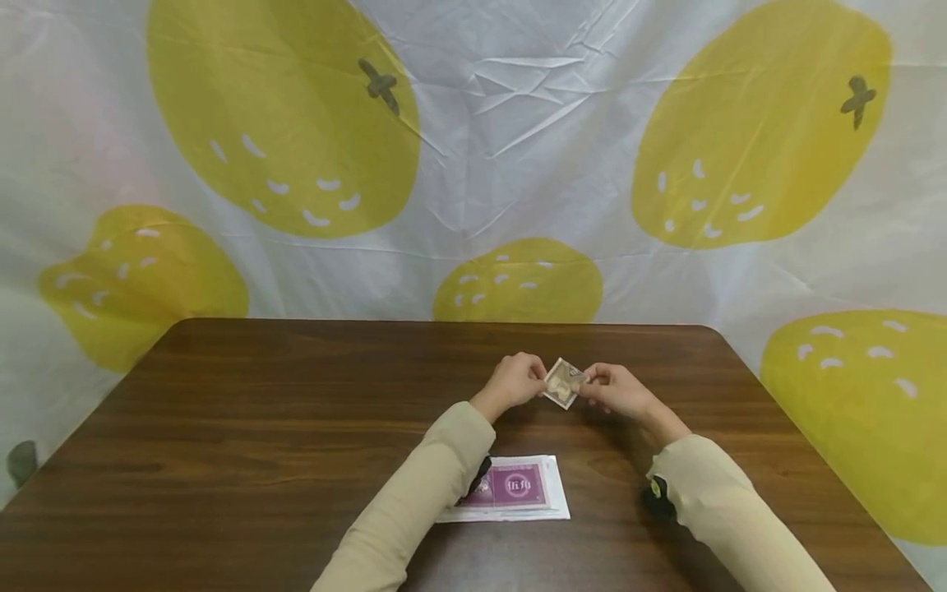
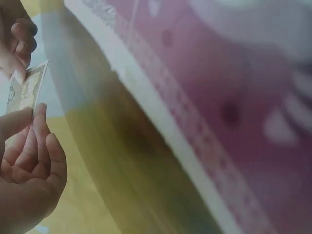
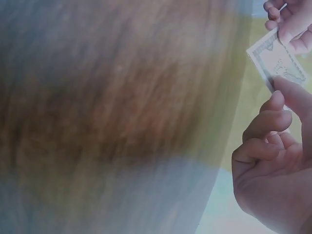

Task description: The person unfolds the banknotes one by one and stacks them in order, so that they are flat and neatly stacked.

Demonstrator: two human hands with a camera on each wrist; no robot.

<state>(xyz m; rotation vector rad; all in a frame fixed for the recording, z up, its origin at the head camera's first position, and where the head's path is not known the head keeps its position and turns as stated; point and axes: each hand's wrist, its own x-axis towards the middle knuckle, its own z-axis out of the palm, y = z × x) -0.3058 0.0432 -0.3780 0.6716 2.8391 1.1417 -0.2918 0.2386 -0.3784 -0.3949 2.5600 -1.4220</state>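
A small banknote with tan and brown print and a pale border is held up between both hands, turned cornerwise over the table. My left hand pinches its left corner between thumb and fingers. From the opposite side my right hand pinches the right corner. The left wrist view shows the thumb of the left hand across one end of the note. In the right wrist view, the right hand has its thumb on the near edge of the note, other fingers curled behind.
A purple printed note on white sheets lies on the brown wooden table, partly covered by the left sleeve. Dark wrist devices sit at both cuffs. Behind the table hangs a white curtain with yellow fruit shapes.
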